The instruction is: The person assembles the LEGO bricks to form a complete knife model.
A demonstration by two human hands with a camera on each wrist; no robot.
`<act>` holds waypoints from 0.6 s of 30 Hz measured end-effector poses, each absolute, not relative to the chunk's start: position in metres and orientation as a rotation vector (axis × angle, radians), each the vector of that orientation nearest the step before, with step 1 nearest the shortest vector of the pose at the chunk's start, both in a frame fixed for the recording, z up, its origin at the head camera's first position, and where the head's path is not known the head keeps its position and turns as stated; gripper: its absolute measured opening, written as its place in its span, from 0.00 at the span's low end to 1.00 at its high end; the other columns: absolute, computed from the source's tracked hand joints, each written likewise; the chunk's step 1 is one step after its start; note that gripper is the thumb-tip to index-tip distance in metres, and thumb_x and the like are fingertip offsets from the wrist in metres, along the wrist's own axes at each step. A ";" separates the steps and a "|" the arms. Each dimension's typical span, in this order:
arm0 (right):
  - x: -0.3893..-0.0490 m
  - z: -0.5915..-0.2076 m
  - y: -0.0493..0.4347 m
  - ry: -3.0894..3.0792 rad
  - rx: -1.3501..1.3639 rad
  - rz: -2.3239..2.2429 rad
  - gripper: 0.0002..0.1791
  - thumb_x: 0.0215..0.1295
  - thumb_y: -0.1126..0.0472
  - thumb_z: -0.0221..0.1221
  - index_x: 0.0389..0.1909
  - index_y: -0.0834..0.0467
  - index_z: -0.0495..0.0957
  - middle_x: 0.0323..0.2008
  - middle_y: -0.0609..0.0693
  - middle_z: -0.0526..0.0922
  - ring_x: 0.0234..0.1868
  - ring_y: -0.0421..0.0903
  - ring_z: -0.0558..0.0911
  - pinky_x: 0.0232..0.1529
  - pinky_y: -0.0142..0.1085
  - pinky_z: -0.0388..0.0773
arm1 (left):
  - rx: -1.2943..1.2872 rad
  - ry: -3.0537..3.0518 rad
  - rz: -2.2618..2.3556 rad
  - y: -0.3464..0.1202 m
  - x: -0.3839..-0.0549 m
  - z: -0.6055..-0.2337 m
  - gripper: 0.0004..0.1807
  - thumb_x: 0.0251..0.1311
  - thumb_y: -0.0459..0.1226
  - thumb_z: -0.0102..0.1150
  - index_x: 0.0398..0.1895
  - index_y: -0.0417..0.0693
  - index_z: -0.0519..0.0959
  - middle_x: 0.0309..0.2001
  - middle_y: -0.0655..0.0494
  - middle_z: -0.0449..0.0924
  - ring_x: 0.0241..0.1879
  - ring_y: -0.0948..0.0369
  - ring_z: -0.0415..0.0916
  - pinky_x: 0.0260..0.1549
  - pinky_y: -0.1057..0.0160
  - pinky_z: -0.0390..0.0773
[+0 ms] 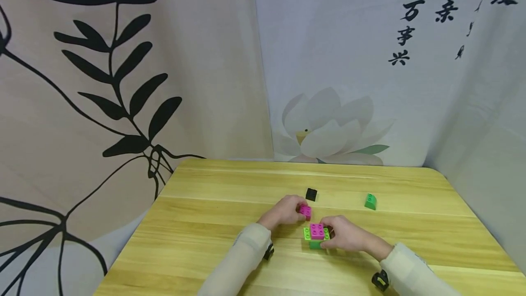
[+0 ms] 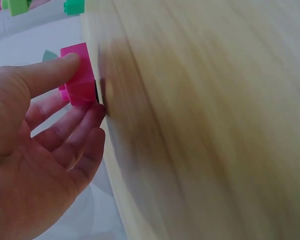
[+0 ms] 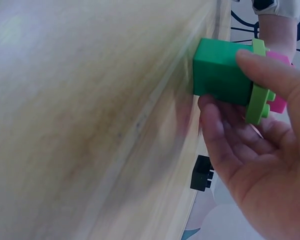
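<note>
My left hand (image 1: 286, 210) pinches a pink toy building brick (image 1: 305, 211) between thumb and fingers. In the left wrist view, the thumb lies across one face of this brick (image 2: 81, 75). To its right and closer to me, my right hand (image 1: 346, 234) grips a small stack: a green block (image 3: 221, 70) at the bottom, a lime plate (image 1: 307, 234) across it, and a pink studded brick (image 1: 317, 230) on top. The right thumb rests against the stack's side in the right wrist view. A gap separates the left hand's brick from the stack.
Beyond the left hand lies a black brick (image 1: 311, 194). A green brick with a sloped side (image 1: 370, 201) sits farther right. All stand on a wooden table (image 1: 185, 223), with a printed curtain (image 1: 213, 58) behind its far edge.
</note>
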State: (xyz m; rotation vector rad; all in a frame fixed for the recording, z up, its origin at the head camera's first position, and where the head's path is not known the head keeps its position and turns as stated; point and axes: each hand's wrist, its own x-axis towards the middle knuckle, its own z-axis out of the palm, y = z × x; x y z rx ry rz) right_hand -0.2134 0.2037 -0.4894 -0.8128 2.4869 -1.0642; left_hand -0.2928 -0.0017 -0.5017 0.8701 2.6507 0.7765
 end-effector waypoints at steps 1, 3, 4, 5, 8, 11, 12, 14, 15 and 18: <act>-0.214 -0.490 0.203 2.487 -0.814 -1.068 0.14 0.53 0.59 0.69 0.38 0.53 0.77 0.33 0.41 0.78 0.34 0.37 0.78 0.35 0.30 0.78 | 0.869 2.656 0.781 -0.004 -0.293 -0.501 0.11 0.55 0.38 0.66 0.42 0.51 0.79 0.33 0.66 0.75 0.36 0.68 0.71 0.39 0.69 0.72; -0.214 -0.490 0.202 2.483 -0.815 -1.077 0.14 0.53 0.59 0.69 0.38 0.53 0.77 0.34 0.41 0.79 0.35 0.37 0.79 0.36 0.30 0.78 | 0.866 2.662 0.799 -0.008 -0.292 -0.500 0.11 0.56 0.39 0.66 0.43 0.52 0.78 0.34 0.66 0.75 0.36 0.68 0.71 0.40 0.68 0.73; -0.214 -0.491 0.202 2.482 -0.815 -1.083 0.14 0.52 0.60 0.69 0.39 0.54 0.77 0.34 0.41 0.79 0.35 0.37 0.79 0.36 0.29 0.78 | 0.863 2.662 0.820 -0.010 -0.291 -0.499 0.12 0.56 0.40 0.66 0.43 0.52 0.78 0.35 0.65 0.76 0.37 0.67 0.71 0.40 0.67 0.73; -0.214 -0.491 0.202 2.480 -0.817 -1.088 0.14 0.52 0.60 0.69 0.39 0.54 0.77 0.34 0.41 0.79 0.36 0.38 0.79 0.37 0.29 0.78 | 0.858 2.659 0.835 -0.011 -0.290 -0.498 0.12 0.57 0.41 0.65 0.43 0.52 0.78 0.35 0.65 0.76 0.37 0.67 0.72 0.40 0.67 0.73; -0.215 -0.492 0.202 2.478 -0.819 -1.098 0.15 0.52 0.60 0.69 0.40 0.55 0.77 0.36 0.42 0.79 0.38 0.38 0.79 0.38 0.28 0.78 | 0.852 2.649 0.887 -0.015 -0.287 -0.492 0.13 0.57 0.43 0.65 0.44 0.52 0.78 0.36 0.65 0.77 0.37 0.68 0.72 0.39 0.68 0.74; -0.215 -0.492 0.202 2.471 -0.819 -1.111 0.16 0.53 0.60 0.68 0.42 0.56 0.76 0.37 0.43 0.79 0.39 0.40 0.80 0.39 0.28 0.78 | 0.850 2.634 0.916 -0.019 -0.284 -0.486 0.14 0.57 0.43 0.65 0.45 0.52 0.78 0.36 0.66 0.77 0.37 0.68 0.73 0.39 0.68 0.74; -0.215 -0.492 0.202 2.469 -0.815 -1.116 0.16 0.53 0.60 0.68 0.42 0.57 0.76 0.38 0.43 0.79 0.40 0.41 0.80 0.40 0.28 0.77 | 0.853 2.630 0.922 -0.020 -0.282 -0.484 0.14 0.57 0.42 0.64 0.46 0.52 0.78 0.36 0.66 0.77 0.37 0.68 0.73 0.39 0.68 0.74; -0.215 -0.492 0.202 2.470 -0.809 -1.118 0.16 0.54 0.60 0.67 0.43 0.57 0.76 0.38 0.44 0.79 0.41 0.42 0.80 0.40 0.28 0.77 | 0.859 2.619 0.939 -0.021 -0.279 -0.479 0.13 0.57 0.41 0.64 0.46 0.52 0.78 0.36 0.66 0.77 0.39 0.66 0.74 0.40 0.68 0.74; -0.216 -0.492 0.202 2.472 -0.806 -1.117 0.16 0.55 0.60 0.67 0.43 0.57 0.76 0.39 0.44 0.79 0.41 0.42 0.80 0.40 0.28 0.77 | 0.864 2.618 0.943 -0.022 -0.277 -0.477 0.13 0.58 0.41 0.64 0.45 0.52 0.78 0.37 0.66 0.77 0.40 0.66 0.74 0.41 0.67 0.74; -0.216 -0.493 0.202 2.477 -0.803 -1.116 0.17 0.55 0.59 0.67 0.44 0.57 0.75 0.39 0.43 0.79 0.42 0.43 0.80 0.41 0.28 0.77 | 0.885 2.614 0.965 -0.024 -0.272 -0.472 0.13 0.58 0.40 0.64 0.46 0.52 0.78 0.37 0.66 0.77 0.41 0.65 0.75 0.41 0.68 0.74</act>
